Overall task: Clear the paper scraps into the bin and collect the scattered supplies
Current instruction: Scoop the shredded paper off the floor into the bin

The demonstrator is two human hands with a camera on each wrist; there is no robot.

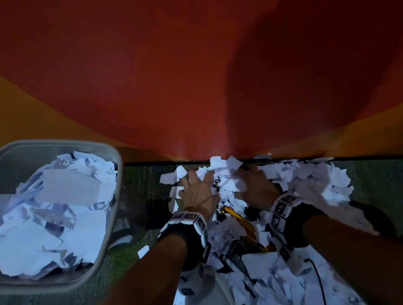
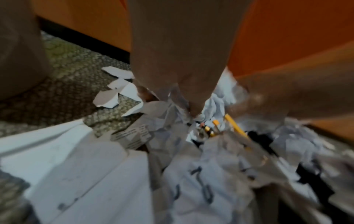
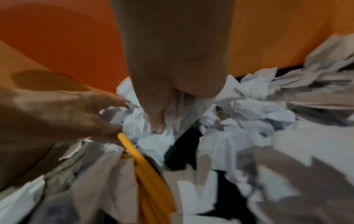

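- Fingers point(image 1: 188, 178) of the left hand point(image 1: 197, 192) are spread and dug into the paper scraps point(image 1: 225, 182) heaped on the carpet against the foot of the orange wall point(image 1: 186, 55).
- Over at the left stands the bin point(image 1: 111, 151), already full of torn paper.
- Yellow pencils point(image 1: 239, 220) lie between the wrists, half buried.
- Right hand point(image 1: 255, 184) curls into the same heap, gripping scraps.

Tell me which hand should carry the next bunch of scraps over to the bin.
Left. The bin stands on the left hand's side, and both hands are already in the scraps; the right hand would have to cross over.
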